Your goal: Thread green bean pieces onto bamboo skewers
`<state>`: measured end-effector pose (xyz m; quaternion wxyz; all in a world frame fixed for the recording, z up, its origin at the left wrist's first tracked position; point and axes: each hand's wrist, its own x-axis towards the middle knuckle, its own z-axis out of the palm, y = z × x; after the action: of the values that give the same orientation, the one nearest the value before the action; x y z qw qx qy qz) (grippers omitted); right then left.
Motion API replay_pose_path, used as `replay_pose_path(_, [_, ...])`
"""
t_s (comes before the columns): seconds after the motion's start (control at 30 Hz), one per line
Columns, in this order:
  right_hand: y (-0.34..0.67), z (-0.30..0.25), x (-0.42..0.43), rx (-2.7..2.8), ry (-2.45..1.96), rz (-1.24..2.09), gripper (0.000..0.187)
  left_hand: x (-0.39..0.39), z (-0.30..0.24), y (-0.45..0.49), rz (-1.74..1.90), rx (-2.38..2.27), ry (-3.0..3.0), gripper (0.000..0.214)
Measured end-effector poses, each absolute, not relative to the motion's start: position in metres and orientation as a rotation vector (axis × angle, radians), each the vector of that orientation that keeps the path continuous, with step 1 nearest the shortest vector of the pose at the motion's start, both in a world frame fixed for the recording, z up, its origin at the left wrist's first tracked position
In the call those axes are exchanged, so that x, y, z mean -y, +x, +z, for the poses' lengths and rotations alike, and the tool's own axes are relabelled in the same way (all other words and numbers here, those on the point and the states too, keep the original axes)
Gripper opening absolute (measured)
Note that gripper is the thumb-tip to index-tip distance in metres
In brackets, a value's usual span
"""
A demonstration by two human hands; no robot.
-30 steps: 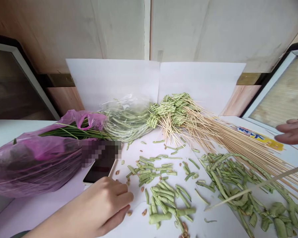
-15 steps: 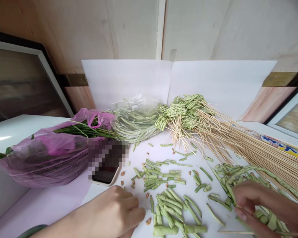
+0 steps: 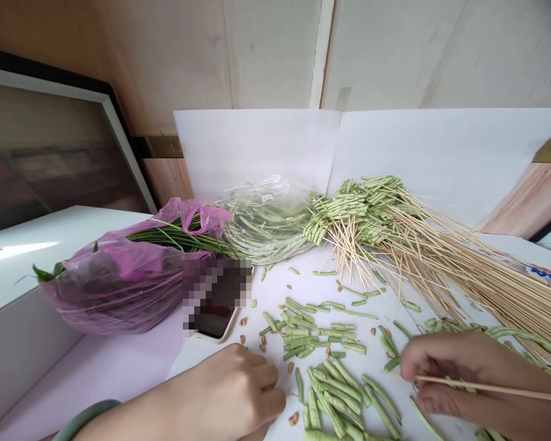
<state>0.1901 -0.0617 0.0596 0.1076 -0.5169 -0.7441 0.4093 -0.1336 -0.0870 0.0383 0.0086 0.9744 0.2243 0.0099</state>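
Right hand (image 3: 463, 372): grip clenched on one bamboo skewer (image 3: 523, 393), pinched between thumb and fingertips near one end; shaft runs out to the right past the frame edge; a pinch this close to the end should give steady control of the point. Left hand (image 3: 227, 392), jade bangle (image 3: 92, 411) at the wrist: fingers curled, resting low on the tabletop; palm side hidden, so whether this grip holds anything cannot be told.

Between the two grips lies a heap of cut long-bean pieces (image 3: 335, 392); a looser scatter of pieces (image 3: 316, 331) sits just ahead of it; tan bean seeds (image 3: 294, 419) lie beside the left grip. Whole long beans (image 3: 523, 335) trail just ahead of the right grip, near the skewer's path, and could snag it. Farther ahead, bean-threaded skewers (image 3: 362, 211) fan out over loose bare skewers (image 3: 491, 288); a clear bag of long beans (image 3: 269, 229) sits beside them; a pink bag of greens (image 3: 119, 285) and a partly masked phone (image 3: 215, 327) lie ahead of the left grip.
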Motion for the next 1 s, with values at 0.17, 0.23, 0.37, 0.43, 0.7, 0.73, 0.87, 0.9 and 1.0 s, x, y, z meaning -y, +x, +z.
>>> replay_pose_path(0.17, [0.158,0.064,0.024,1.975,-1.327,1.307,0.034,0.089,0.041,-0.132,0.013,-0.711,3.082,0.019])
replay_pose_path(0.23, [0.148,0.056,0.018,2.059,-1.28,1.146,0.035,0.088,0.042,-0.132,0.01,-0.698,3.093,0.02])
replay_pose_path(0.37, [0.139,0.04,0.018,2.213,-1.232,0.953,0.032,0.084,0.04,-0.133,0.071,-0.664,3.083,0.022])
replay_pose_path(0.43, [0.139,0.035,0.02,2.28,-1.214,0.908,0.031,0.083,0.039,-0.134,0.09,-0.659,3.069,0.022])
replay_pose_path(0.7, [0.138,0.029,0.022,2.433,-1.294,0.848,0.031,0.086,0.038,-0.135,0.073,-0.652,3.048,0.022])
replay_pose_path(0.73, [0.138,0.029,0.022,2.442,-1.296,0.841,0.031,0.086,0.038,-0.135,0.07,-0.653,3.05,0.022])
replay_pose_path(0.87, [0.136,0.029,0.022,2.467,-1.314,0.795,0.03,0.086,0.039,-0.135,0.05,-0.648,3.06,0.022])
replay_pose_path(0.9, [0.135,0.03,0.022,2.466,-1.31,0.79,0.03,0.086,0.039,-0.135,0.044,-0.647,3.062,0.022])
replay_pose_path(1.0, [0.135,0.03,0.021,2.465,-1.293,0.788,0.03,0.086,0.04,-0.135,0.027,-0.66,3.062,0.021])
